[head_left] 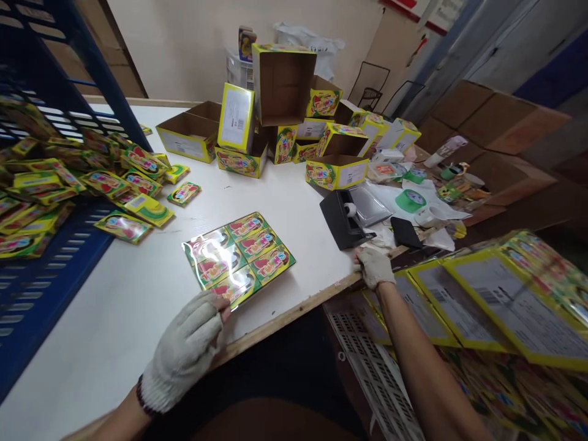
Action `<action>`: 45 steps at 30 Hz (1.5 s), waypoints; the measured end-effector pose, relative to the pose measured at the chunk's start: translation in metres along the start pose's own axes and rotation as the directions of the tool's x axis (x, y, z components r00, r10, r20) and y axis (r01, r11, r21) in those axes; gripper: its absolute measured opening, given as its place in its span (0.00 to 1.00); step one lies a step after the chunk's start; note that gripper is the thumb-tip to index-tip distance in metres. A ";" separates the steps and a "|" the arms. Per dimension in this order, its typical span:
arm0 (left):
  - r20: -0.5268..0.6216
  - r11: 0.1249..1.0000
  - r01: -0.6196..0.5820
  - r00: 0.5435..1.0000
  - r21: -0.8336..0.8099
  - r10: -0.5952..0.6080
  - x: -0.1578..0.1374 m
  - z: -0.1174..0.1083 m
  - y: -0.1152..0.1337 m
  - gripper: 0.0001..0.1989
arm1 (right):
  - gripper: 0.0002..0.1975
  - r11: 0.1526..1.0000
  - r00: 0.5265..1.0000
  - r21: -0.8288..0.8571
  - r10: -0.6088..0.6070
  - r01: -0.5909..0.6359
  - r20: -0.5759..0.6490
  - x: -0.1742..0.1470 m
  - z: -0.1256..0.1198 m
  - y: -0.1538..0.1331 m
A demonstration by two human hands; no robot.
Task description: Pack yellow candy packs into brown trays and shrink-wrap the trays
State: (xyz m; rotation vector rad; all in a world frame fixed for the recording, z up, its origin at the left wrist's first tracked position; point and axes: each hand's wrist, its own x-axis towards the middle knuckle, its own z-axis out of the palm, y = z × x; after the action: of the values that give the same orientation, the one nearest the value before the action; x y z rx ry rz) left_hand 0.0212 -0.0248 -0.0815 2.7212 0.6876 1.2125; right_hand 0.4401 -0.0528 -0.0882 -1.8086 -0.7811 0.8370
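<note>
My left hand (190, 343), in a whitish knitted glove with bare fingertips, pinches the near corner of a flat, shiny clear-covered pack (248, 254) of several small green and yellow printed packets. The pack rests on the white table (151, 294). By the table's front edge, my right hand (374, 267), gloved the same way, has its fingers curled together just below the front end of a black tape dispenser (344, 220). Whether anything is between those fingers is too small to tell. A white roll sits in the dispenser.
A blue crate (87, 226) lies tipped at the left, with loose packets (133, 214) spilling from it. Yellow display boxes (241, 162) stand along the back. A black phone-like slab (406, 233) and tape rolls (410, 201) lie right. More yellow boxes (496, 300) fill the lower right.
</note>
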 end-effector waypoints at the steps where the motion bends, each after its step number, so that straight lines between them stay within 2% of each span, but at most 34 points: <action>1: -0.004 1.000 0.007 1.000 -0.011 -0.007 0.001 -0.001 0.001 0.12 | 0.23 1.000 1.000 0.012 0.010 -0.010 0.023 -0.012 0.010 -0.004; 4: -0.003 0.999 0.028 1.000 -0.044 -0.028 0.010 -0.003 0.005 0.09 | 0.23 0.994 0.979 0.080 0.055 -0.072 0.198 -0.059 0.054 -0.016; 6: 0.024 0.998 0.041 0.999 -0.039 -0.041 0.016 -0.002 0.006 0.08 | 0.22 0.974 0.911 0.166 0.077 -0.157 0.405 -0.094 0.088 -0.025; 7: 0.036 0.999 0.045 0.998 -0.022 -0.044 0.018 -0.001 0.005 0.08 | 0.21 0.965 0.879 0.190 0.070 -0.179 0.471 -0.109 0.105 -0.029; 9: 0.043 0.999 0.045 0.998 0.026 -0.046 0.021 0.001 0.005 0.09 | 0.21 0.955 0.841 0.230 0.036 -0.188 0.540 -0.131 0.133 -0.035; 12: 0.036 0.995 0.071 0.997 0.074 -0.074 0.024 0.003 0.005 0.08 | 0.21 0.945 0.819 0.260 0.013 -0.196 0.573 -0.142 0.159 -0.036; 15: 0.057 0.994 0.052 0.997 0.097 -0.058 0.027 0.003 0.008 0.05 | 0.22 0.947 0.808 0.241 0.033 -0.215 0.589 -0.140 0.168 -0.034; 18: 0.172 0.988 -0.011 0.985 0.151 -0.015 0.031 0.001 0.012 0.14 | 0.23 0.965 0.805 0.183 0.045 -0.188 0.591 -0.138 0.170 -0.033; 20: 0.263 0.980 -0.002 0.964 0.199 -0.051 0.034 0.002 0.013 0.14 | 0.23 0.967 0.811 0.178 0.047 -0.183 0.583 -0.138 0.172 -0.032; 22: 0.286 0.974 0.026 0.954 0.226 -0.092 0.036 0.004 0.012 0.12 | 0.22 0.953 0.809 0.216 0.048 -0.213 0.586 -0.139 0.173 -0.030; 24: 0.228 0.968 0.055 0.967 0.244 -0.112 0.037 0.010 0.009 0.12 | 0.21 0.914 0.779 0.280 0.058 -0.293 0.624 -0.138 0.173 -0.026; 28: 0.061 0.938 0.100 0.990 0.332 -0.127 0.037 0.026 0.005 0.14 | 0.22 0.807 0.683 0.316 0.143 -0.499 0.716 -0.136 0.166 -0.022; 30: 0.026 0.922 0.113 0.991 0.370 -0.132 0.036 0.032 0.008 0.10 | 0.25 0.792 0.696 0.304 0.200 -0.529 0.689 -0.133 0.161 -0.023; 32: 0.008 0.919 0.116 0.992 0.377 -0.128 0.035 0.033 0.013 0.07 | 0.27 0.805 0.745 0.301 0.240 -0.511 0.622 -0.129 0.158 -0.025; 35: 0.067 0.955 0.122 0.987 0.271 -0.145 0.037 0.025 0.010 0.05 | 0.26 0.851 0.798 0.268 0.250 -0.451 0.549 -0.113 0.158 -0.030; 37: 0.074 0.966 0.172 0.979 0.195 -0.190 0.039 0.014 -0.006 0.07 | 0.24 0.904 0.820 0.216 0.208 -0.370 0.533 -0.093 0.160 -0.036; 41: -0.054 0.927 0.346 0.938 0.146 -0.341 0.038 -0.011 -0.053 0.08 | 0.18 0.981 0.868 0.100 0.100 -0.169 0.486 -0.033 0.163 -0.058; 43: 0.010 0.930 0.365 0.931 0.039 -0.366 0.030 -0.019 -0.065 0.08 | 0.16 0.992 0.907 0.062 0.075 -0.110 0.415 -0.005 0.164 -0.072; 45: 0.053 0.941 0.335 0.942 -0.043 -0.333 0.019 -0.020 -0.060 0.07 | 0.14 0.994 0.958 -0.069 -0.064 0.086 0.280 0.008 0.167 -0.084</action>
State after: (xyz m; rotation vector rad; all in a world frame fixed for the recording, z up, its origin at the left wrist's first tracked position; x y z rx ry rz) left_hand -0.0039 0.0349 -0.0702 2.4481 1.0447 1.0679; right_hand 0.2966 0.0640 -0.0621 -1.7408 -1.0703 1.0355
